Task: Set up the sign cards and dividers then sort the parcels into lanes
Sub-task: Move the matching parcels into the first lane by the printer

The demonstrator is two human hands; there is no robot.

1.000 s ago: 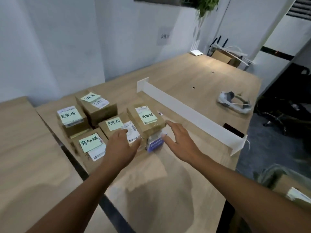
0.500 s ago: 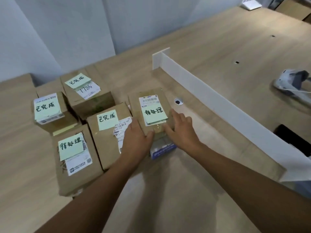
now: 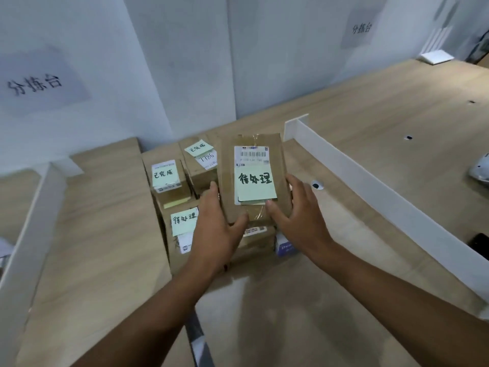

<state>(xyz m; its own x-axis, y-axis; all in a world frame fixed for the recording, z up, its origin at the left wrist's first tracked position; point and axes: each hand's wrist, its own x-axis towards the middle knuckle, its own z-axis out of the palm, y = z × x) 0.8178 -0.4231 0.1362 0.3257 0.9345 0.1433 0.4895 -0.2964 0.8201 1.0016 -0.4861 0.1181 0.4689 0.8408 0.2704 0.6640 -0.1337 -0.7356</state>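
Observation:
A brown cardboard parcel with a barcode label and a green handwritten note is held up above the pile. My left hand grips its left side and my right hand its right side. Below and to the left sit more brown parcels with green notes: one at the back left, one behind with "7786" written on it, one in front. Another parcel lies under the lifted one, mostly hidden. A long white divider crosses the table on the right. A second white divider stands on the left.
A small blue and white box lies by my right wrist. A paper sign hangs on the left wall, another sign on the right wall. A white device and a dark object lie beyond the right divider. A gap separates two tabletops.
Both hands closed on the sides of the parcel and lifted it off the pile toward me. The view swung left, bringing the left divider and wall sign into sight.

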